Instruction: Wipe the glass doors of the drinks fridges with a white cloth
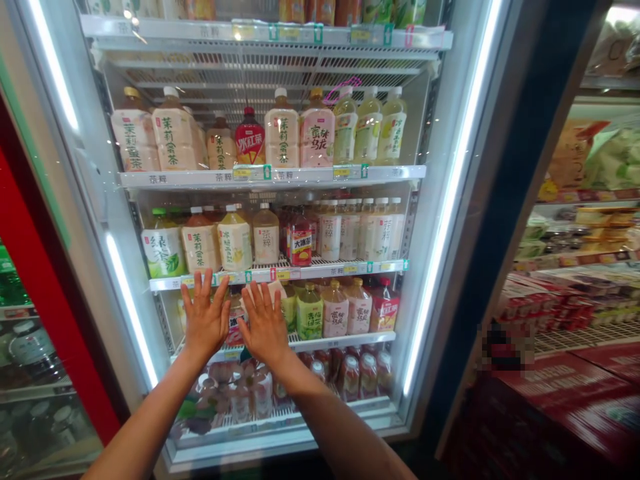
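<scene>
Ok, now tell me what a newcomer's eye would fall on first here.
First, the person's left hand and right hand, raised side by side with fingers spread, in front of the lower shelves. Next, the glowing light strips along both sides of the cooler. Then the red bottle among paler bottles, second shelf down in view.

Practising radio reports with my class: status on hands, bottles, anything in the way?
Left hand and right hand raised, fingers spread, palms hidden. Bottles standing on lit shelves. Both hands mask some lower bottles; pink reflection suggests glass in front.
</scene>
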The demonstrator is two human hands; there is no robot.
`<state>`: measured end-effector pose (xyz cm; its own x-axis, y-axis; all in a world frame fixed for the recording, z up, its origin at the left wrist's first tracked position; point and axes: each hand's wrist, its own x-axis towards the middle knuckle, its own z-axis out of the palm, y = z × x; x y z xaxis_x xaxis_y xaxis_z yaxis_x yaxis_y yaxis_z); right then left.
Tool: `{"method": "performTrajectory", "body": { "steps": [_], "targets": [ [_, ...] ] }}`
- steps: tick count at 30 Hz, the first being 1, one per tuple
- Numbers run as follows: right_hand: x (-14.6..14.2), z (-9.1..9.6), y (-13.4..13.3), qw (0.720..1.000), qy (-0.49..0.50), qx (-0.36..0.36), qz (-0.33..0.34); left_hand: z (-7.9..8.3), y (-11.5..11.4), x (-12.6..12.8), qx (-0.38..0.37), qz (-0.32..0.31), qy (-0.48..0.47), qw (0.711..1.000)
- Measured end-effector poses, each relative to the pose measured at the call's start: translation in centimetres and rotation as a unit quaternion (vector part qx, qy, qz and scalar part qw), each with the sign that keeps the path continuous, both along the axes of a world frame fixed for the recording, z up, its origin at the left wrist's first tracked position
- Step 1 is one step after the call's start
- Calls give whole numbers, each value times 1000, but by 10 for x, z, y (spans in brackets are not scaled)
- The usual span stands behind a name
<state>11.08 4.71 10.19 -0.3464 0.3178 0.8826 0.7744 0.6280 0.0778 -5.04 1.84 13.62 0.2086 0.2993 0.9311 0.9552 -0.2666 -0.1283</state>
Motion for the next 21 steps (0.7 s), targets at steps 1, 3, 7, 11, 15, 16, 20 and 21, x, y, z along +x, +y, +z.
{"method": "performTrajectory", "body": {
  "steps": [1,3,7,11,15,16,20,21],
  "targets": [
    [-2,11,1,1000,-3,-1,2,0,0,0,0,1,0,1000],
    [-7,47,3,1000,0,3,3,-1,1,-2,0,3,0,1000],
    [-10,83,6,1000,15,14,-1,-2,1,-2,-1,3,-2,1000],
    [4,14,1,1000,-5,-8,-1,-1,-1,1,-4,8,-3,1000],
    [20,-18,-1,999,-31,-12,15,-1,-2,6,-1,6,-8,1000],
    [22,-6,1,999,-27,-11,14,-2,-2,8,-1,4,-11,1000],
    [28,69,11,1000,19,-3,-8,-3,0,20,-2,-10,-12,1000],
    [31,77,13,1000,24,0,-12,-3,1,24,-4,-12,-9,1000]
  ]
}}
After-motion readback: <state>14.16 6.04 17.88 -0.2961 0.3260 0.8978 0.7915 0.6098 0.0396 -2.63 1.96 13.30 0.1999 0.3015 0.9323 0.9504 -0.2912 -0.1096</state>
